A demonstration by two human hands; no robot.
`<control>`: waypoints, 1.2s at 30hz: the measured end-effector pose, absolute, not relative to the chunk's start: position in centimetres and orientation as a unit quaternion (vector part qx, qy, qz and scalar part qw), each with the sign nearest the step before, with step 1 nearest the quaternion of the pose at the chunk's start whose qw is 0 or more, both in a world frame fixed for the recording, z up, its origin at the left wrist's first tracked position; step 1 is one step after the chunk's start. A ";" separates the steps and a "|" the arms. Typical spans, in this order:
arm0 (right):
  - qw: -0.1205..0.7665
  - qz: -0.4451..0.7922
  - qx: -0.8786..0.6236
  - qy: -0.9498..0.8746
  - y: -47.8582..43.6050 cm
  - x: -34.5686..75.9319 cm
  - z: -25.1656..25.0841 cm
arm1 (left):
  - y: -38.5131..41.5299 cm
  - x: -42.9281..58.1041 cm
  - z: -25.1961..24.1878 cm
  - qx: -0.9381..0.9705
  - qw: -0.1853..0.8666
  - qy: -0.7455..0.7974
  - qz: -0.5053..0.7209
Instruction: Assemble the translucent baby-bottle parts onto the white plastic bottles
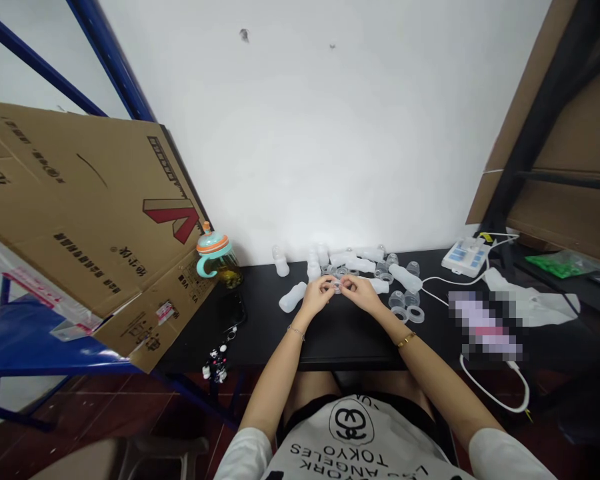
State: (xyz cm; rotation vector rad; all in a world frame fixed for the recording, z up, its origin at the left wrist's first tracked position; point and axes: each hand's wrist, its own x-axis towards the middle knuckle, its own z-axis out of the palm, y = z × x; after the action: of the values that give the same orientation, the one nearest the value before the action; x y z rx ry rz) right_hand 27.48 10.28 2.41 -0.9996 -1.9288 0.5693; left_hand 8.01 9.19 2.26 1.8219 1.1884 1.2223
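A small clear piece (337, 286) was pinched between your left hand (319, 295) and right hand (359, 291)

The piece sat just above the black table (340, 340), near its middle, in front of you. Both your hands were drawn in narrow, fingertips meeting on it; what kind of part it was could not be told, as your fingers covered much of it.

Just beside your left hand, a frosted bottle (293, 297) lay on its side. Beyond it, near the wall (330, 147), an upright bottle (280, 261) wore a clear top, so that one looked put together. Behind your hands, more bottles (361, 265) stood or lay in a crowded group; which of them were complete was too small to tell.

To the right, clear caps (397, 299) and a pale ring (415, 314) lay apart from any bottle, so the work seemed only partly done, with loose parts left over.

Farther out, a lidded jug (219, 259) stood at the left beside a cardboard box (95, 220), and a white power strip (464, 257) lay at the right.
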 end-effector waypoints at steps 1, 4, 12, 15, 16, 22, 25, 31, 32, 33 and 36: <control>0.434 0.229 -0.401 -0.774 10.3 27.5 2.4 | 9.2 8.0 2.2 0.692 0.317 0.452 0.465; 0.435 0.229 -0.400 -0.774 10.4 27.4 2.1 | 9.2 8.0 2.2 0.693 0.316 0.449 0.466; 0.433 0.226 -0.402 -0.774 10.8 27.5 1.7 | 8.9 8.1 2.8 0.693 0.290 0.464 0.470; 0.434 0.224 -0.399 -0.776 10.6 27.4 1.9 | 8.8 8.2 2.9 0.691 0.289 0.465 0.472; 0.434 0.224 -0.398 -0.777 10.6 27.4 1.9 | 8.8 8.2 2.9 0.691 0.289 0.465 0.473; 0.432 0.222 -0.398 -0.778 10.6 27.4 2.0 | 8.9 8.1 2.7 0.690 0.287 0.466 0.475; 0.430 0.224 -0.400 -0.778 10.6 27.3 2.1 | 9.0 8.0 2.5 0.688 0.290 0.461 0.480; 0.428 0.233 -0.391 -0.781 10.6 27.3 1.9 | 9.0 8.1 2.6 0.683 0.282 0.469 0.484; 0.428 0.234 -0.390 -0.781 10.7 27.3 1.8 | 8.9 8.1 2.7 0.683 0.278 0.470 0.485; 0.428 0.235 -0.389 -0.781 10.7 27.3 1.8 | 8.8 8.1 2.8 0.683 0.274 0.471 0.486; 0.430 0.234 -0.389 -0.781 10.7 27.3 1.7 | 8.6 8.2 3.1 0.681 0.268 0.473 0.490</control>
State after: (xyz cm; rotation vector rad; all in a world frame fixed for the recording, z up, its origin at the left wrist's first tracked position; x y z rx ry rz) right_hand 27.34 10.71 1.72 -0.9696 -1.9480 0.5851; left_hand 8.17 8.63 3.07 1.8382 1.2749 1.3232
